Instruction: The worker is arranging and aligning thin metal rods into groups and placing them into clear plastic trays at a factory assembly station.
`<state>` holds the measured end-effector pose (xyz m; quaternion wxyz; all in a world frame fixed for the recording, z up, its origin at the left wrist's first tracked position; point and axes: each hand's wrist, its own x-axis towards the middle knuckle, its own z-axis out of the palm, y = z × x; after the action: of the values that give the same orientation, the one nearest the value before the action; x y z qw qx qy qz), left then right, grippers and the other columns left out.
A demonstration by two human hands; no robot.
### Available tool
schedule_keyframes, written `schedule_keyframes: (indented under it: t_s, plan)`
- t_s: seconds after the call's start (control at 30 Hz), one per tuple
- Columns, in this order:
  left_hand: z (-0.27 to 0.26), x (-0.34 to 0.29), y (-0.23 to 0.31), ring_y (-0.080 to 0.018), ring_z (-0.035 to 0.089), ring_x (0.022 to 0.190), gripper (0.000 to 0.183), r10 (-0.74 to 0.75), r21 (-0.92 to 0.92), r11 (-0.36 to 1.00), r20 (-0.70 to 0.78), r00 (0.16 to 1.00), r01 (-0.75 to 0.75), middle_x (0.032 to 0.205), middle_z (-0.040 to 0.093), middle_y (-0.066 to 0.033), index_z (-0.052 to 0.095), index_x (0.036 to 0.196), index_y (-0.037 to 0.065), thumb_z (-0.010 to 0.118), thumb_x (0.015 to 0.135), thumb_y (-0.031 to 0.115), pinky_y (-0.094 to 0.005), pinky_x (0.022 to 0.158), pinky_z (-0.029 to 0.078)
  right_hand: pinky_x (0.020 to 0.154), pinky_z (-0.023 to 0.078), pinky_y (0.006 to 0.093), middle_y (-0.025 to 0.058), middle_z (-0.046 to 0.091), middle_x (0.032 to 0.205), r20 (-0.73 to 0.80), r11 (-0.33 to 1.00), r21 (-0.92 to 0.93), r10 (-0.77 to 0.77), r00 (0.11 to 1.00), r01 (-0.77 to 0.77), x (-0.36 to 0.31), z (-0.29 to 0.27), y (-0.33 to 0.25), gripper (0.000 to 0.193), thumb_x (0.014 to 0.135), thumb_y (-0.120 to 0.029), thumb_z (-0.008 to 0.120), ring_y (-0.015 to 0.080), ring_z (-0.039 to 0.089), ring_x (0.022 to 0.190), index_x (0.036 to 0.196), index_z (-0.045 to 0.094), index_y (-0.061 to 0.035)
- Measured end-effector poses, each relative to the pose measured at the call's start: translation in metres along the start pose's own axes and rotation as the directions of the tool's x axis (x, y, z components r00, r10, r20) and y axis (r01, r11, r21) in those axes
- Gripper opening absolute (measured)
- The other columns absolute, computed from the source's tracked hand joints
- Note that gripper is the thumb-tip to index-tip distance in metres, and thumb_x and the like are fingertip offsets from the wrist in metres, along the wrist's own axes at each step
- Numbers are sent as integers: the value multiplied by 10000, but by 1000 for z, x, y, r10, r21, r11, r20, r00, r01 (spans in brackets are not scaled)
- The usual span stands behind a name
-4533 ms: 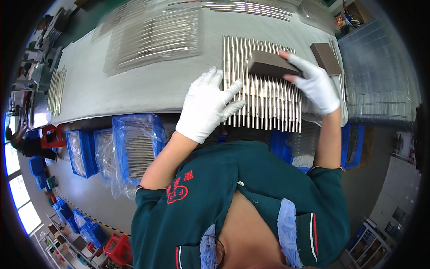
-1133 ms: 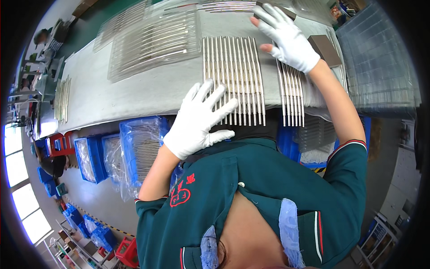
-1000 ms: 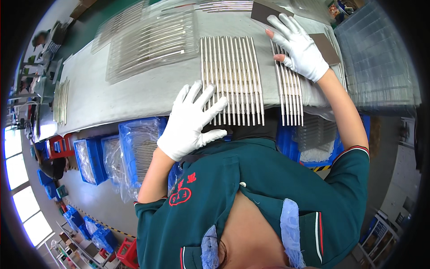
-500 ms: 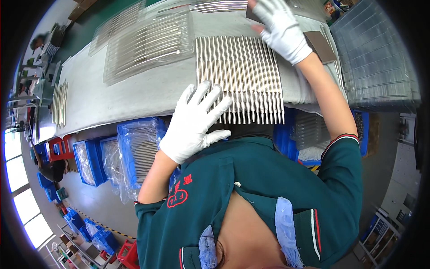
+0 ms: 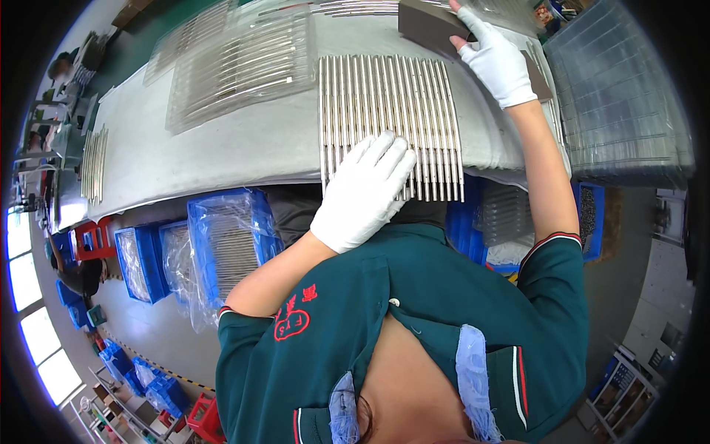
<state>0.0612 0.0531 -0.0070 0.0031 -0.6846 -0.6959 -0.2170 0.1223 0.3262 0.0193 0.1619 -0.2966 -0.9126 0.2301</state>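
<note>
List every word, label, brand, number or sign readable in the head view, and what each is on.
Green shirt: red embroidery on the chest, characters plus an outlined emblem with letters; wording withheld, not copied here.
Clear tray: small white patch, too small to tell whether it bears print.
Metal rods and brown block: no lettering visible.
Background: too small or blurred to read.
</note>
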Motion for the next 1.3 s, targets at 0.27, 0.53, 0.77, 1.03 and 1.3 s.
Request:
schedule_keyframes:
  t_s: [0.27,0.53,0.77,1.03,1.3]
  plan:
    - [2,-2,3,-297,464,1157,561,-4,17,1000,-16,1000,4,1168,518,-131,517,1161,-2,707,674,200,-409,1000,360,875,464,305,99,558,1258,-83,999,-13,-53,995,53,-6,20,14,568,833,-232,655,212,619,1008,1344,441,-358]
    - [6,-10,-1,-313,513,1101,603,57,-108,992,-72,996,-64,1157,546,-150,537,1148,6,736,640,264,-406,952,401,984,376,265,-5,544,1299,368,850,527,-236,900,8,-33,-32,-3,492,824,-67,648,98,480,1170,1300,533,-117]
    - [5,-8,1,-343,562,1038,560,73,-117,989,-143,987,-90,1126,582,-170,567,1125,14,736,668,290,-423,925,439,952,444,285,4,560,1283,306,852,416,-459,834,317,-56,-1,-47,418,848,-5,572,136,532,1140,1258,562,-88]
    - [4,-5,1,-339,569,1029,549,68,-174,980,-167,984,-97,1118,585,-176,572,1111,11,737,668,290,-422,905,453,984,414,274,31,550,1290,356,757,654,-292,888,-13,-53,-10,-22,477,823,36,590,126,496,1176,1286,524,-55]
    - [8,-7,-5,-331,572,1038,536,92,-125,985,-173,981,-115,1108,590,-179,569,1101,2,728,682,297,-420,916,450,945,406,223,14,552,1292,393,815,575,-200,898,-70,-52,-28,-20,485,817,71,582,82,492,1141,1281,534,-60]
